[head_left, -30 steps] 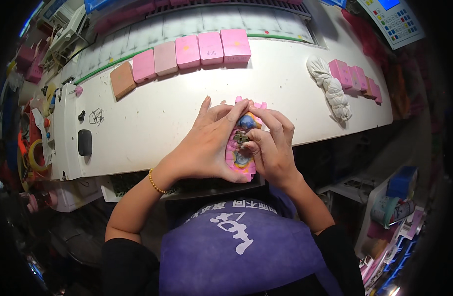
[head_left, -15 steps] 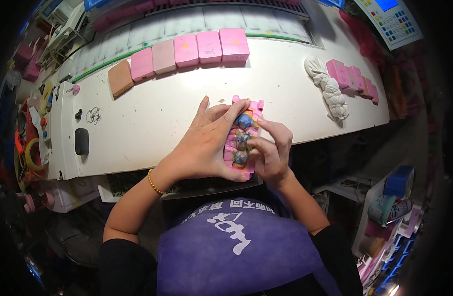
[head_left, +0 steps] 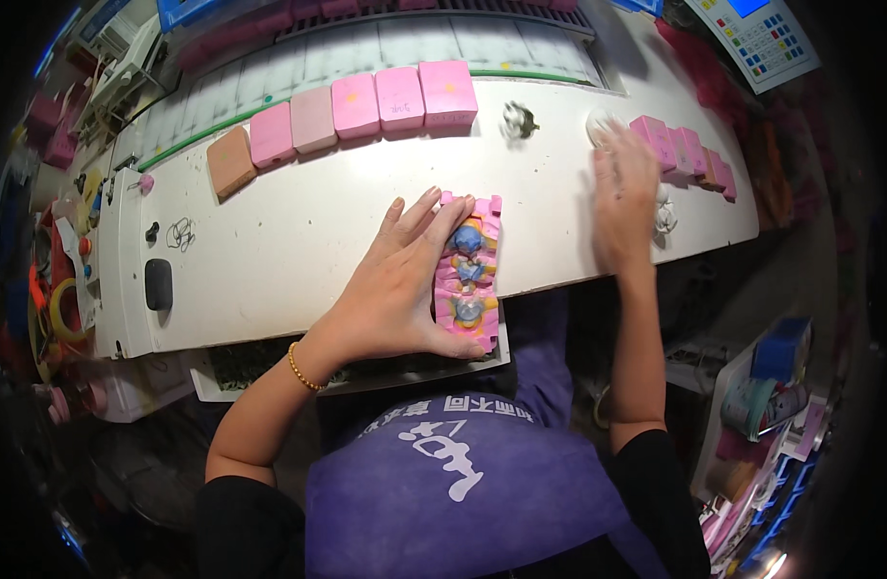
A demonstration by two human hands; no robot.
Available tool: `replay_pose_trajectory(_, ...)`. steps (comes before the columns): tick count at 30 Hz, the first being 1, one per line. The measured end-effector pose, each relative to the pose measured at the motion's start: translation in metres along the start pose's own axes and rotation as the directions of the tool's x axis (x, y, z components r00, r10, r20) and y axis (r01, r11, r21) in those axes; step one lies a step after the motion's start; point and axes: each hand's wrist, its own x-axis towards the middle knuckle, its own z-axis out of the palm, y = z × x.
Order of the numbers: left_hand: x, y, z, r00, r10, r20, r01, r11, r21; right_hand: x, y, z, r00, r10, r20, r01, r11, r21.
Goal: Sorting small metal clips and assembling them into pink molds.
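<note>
Right now I am watching the pink mould tray (head_left: 470, 275) lying near the front edge of the white table (head_left: 299, 232), about midway along it, with small blue and grey figure parts seated in its cavities. My left hand (head_left: 400, 289) is pressing flat along the tray's left side, fingers spread and thumb hooked at its near end, so it is steadying the tray rather than clenching it. My right hand (head_left: 625, 193) is reaching out toward the right end of the table, palm down and fingers loose, grasping nothing that I can make out (it is blurred, so I cannot tell whether it is touching the whitish pieces (head_left: 664, 214) beneath it). Just beyond it a short row of pink blocks (head_left: 683, 152) is sitting, and a longer row of pink blocks (head_left: 366, 108) is lining the back edge, a brown block (head_left: 231, 162) at its left end. A small dark and white figure piece (head_left: 517, 120) is resting near the back edge. To do this well, I judge the left hand should be keeping the tray flat and unmoving while the right is picking up one piece cleanly.
</note>
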Motion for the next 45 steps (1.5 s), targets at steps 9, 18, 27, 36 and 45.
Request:
replay_pose_trajectory(9,0.001,0.0,0.0,1.0,0.01,-0.023,-0.01,1.0,0.002,0.021,0.061,-0.019,0.938,-0.04,0.343,0.166,0.923,-0.348)
replay_pose_trajectory(18,0.003,-0.003,-0.001,0.998,0.018,-0.058,-0.027,0.988,-0.151,0.009,-0.028,-0.081,0.986,-0.169,0.015,0.161,0.959,0.233)
replay_pose_trajectory(27,0.003,-0.001,-0.001,0.994,-0.002,-0.112,-0.017,0.985,-0.17,-0.005,-0.087,-0.069,0.896,-0.421,0.141,0.264,0.761,0.592)
replay_pose_trajectory(36,0.005,0.0,0.0,0.997,0.028,-0.068,-0.04,0.983,-0.177,-0.02,-0.059,-0.079,0.902,-0.429,0.039,0.341,0.765,0.546)
replay_pose_trajectory(45,0.002,0.009,0.013,0.955,-0.157,-0.253,0.005,0.858,-0.513,-0.059,-0.081,-0.054,0.883,-0.216,0.416,-0.15,0.711,0.687)
